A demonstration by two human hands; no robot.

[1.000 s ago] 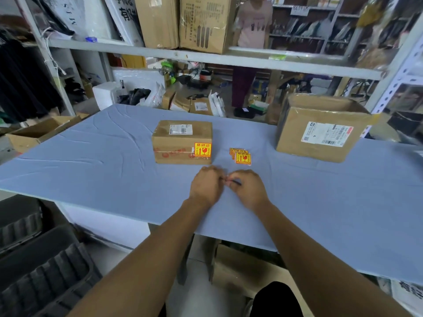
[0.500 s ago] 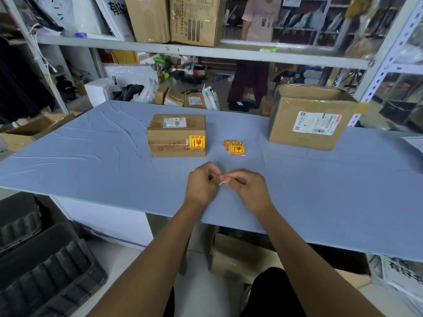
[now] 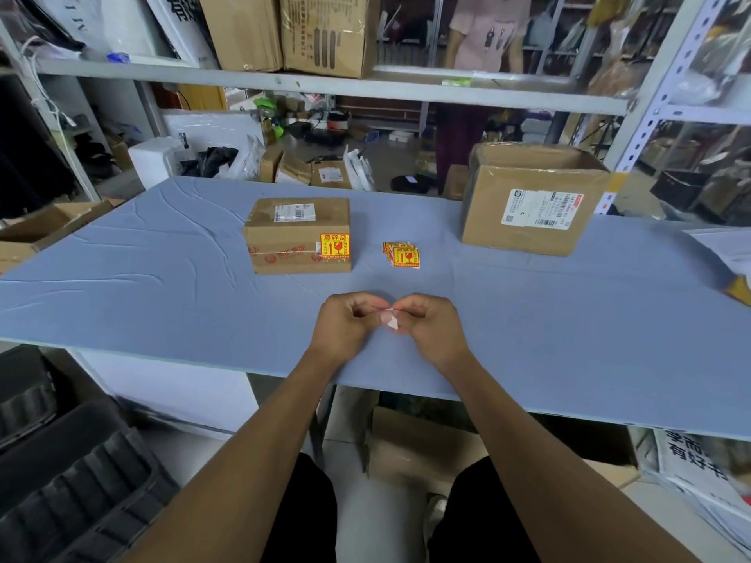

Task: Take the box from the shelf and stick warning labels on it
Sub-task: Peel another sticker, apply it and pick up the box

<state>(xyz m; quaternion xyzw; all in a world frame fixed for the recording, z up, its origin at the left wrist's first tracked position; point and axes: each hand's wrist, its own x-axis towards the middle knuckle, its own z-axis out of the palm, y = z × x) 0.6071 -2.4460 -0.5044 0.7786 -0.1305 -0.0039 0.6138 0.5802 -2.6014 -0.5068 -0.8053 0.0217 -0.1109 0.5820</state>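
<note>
A small cardboard box (image 3: 298, 235) sits on the blue table (image 3: 162, 286), with one yellow-and-red warning label (image 3: 335, 246) stuck on its front right corner. To its right lies a small stack of warning labels (image 3: 402, 254). Nearer the front edge, my left hand (image 3: 345, 325) and my right hand (image 3: 430, 327) meet fingertip to fingertip. Between them they pinch a small label (image 3: 391, 319), whose pale back faces me; one corner looks peeled away.
A larger cardboard box (image 3: 528, 209) with a white shipping label stands at the table's back right. A metal shelf (image 3: 325, 85) above carries more cartons. A person stands behind the shelf. Papers (image 3: 727, 247) lie at the far right; black bins sit on the floor at left.
My hands have stayed together near the front edge. The pale piece of the label between my fingers now shows more, hanging down between the hands.
</note>
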